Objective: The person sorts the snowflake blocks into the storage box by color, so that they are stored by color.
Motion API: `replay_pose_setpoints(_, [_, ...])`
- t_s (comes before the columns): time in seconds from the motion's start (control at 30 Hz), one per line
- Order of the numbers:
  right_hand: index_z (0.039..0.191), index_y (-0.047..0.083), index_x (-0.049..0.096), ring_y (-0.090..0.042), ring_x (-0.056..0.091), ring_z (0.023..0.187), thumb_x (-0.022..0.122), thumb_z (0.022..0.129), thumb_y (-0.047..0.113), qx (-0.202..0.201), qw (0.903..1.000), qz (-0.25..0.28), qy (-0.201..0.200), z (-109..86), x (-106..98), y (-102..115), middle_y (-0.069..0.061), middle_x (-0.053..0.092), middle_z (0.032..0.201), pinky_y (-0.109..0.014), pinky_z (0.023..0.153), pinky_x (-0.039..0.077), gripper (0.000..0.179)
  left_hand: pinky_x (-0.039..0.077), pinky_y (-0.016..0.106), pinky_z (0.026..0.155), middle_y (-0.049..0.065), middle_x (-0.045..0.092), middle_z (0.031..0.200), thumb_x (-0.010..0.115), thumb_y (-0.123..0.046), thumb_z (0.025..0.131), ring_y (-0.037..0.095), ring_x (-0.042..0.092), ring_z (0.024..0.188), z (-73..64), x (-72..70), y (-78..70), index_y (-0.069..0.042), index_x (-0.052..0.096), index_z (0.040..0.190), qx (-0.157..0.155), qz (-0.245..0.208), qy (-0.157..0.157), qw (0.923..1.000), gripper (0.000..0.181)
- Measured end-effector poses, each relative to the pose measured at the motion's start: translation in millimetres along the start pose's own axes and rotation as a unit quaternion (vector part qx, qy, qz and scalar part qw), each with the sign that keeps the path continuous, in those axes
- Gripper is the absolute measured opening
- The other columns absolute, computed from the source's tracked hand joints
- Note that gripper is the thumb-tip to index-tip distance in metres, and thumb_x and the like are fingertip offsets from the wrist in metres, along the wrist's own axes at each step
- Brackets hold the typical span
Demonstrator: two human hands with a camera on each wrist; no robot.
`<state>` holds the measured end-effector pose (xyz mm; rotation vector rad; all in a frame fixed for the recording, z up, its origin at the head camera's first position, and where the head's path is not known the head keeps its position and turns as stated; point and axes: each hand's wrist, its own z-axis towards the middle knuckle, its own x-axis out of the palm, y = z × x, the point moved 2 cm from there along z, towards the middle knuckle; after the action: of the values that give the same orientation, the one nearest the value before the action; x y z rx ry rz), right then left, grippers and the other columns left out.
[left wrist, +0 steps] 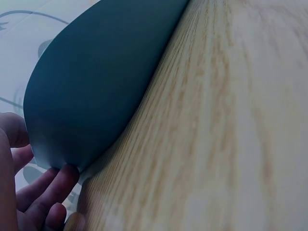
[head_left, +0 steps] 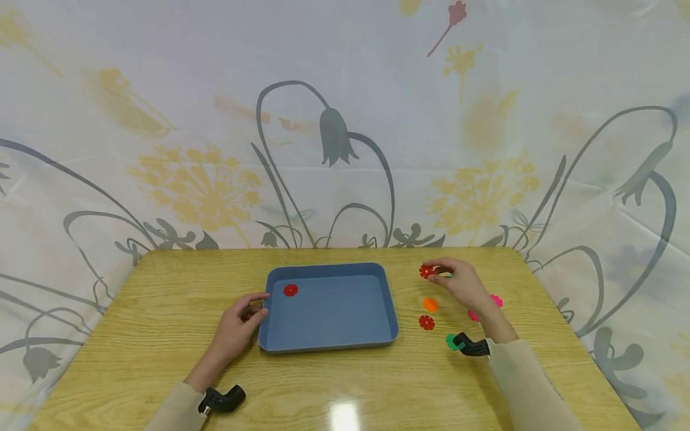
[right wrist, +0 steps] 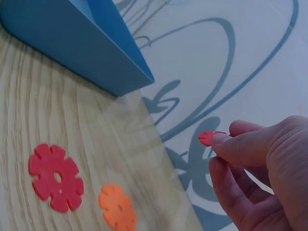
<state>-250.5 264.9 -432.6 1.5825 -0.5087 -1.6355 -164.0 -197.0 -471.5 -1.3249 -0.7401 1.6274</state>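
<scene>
My right hand [head_left: 462,286] pinches a red notched plastic disc [head_left: 426,272] between thumb and fingertips, to the right of the tray. In the right wrist view the held disc [right wrist: 206,138] is seen partly edge-on. Fingertips of my left hand [head_left: 237,326] touch the left wall of the blue-grey tray [head_left: 329,346]; in the left wrist view they rest against the tray's outer side [left wrist: 91,86]. Inside the tray, near its far left corner, lies one red disc [head_left: 290,290].
An orange disc [head_left: 430,304] and another red disc [head_left: 426,322] lie right of the tray. A green disc [head_left: 451,342] sits by the right wrist camera. Pink discs [head_left: 496,300] and a second green one are partly hidden by my right hand. A patterned curtain [head_left: 345,197] stands behind the table.
</scene>
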Motion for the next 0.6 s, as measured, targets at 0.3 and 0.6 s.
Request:
replay_pose_setpoints(0.3, [0.113,0.013,0.067,-0.021,0.059,0.091,0.067,0.086,0.010,-0.030,0.9989,0.029,0.018,11.5,15.2,20.0,-0.004,0.064,0.108,-0.035,0.072,0.049,0.028,0.046,0.029,0.068,0.018,0.064,0.097,0.059,-0.008,0.092,0.024,0.059,0.082,-3.6,-2.9,-23.1,-0.001,0.058,0.123,-0.006,0.007,0.008,0.9999,0.032])
replay_pose_setpoints(0.6, [0.111,0.014,0.069,-0.019,0.060,0.091,0.067,0.085,0.004,-0.055,0.9953,0.067,0.043,31.1,41.3,36.4,-0.003,0.063,0.110,-0.032,0.072,0.051,0.028,0.047,0.027,0.067,0.019,0.064,0.097,0.059,-0.008,0.092,0.025,0.060,0.083,-2.1,-2.4,-21.7,0.001,0.058,0.123,-0.004,-0.006,0.008,0.9999,0.032])
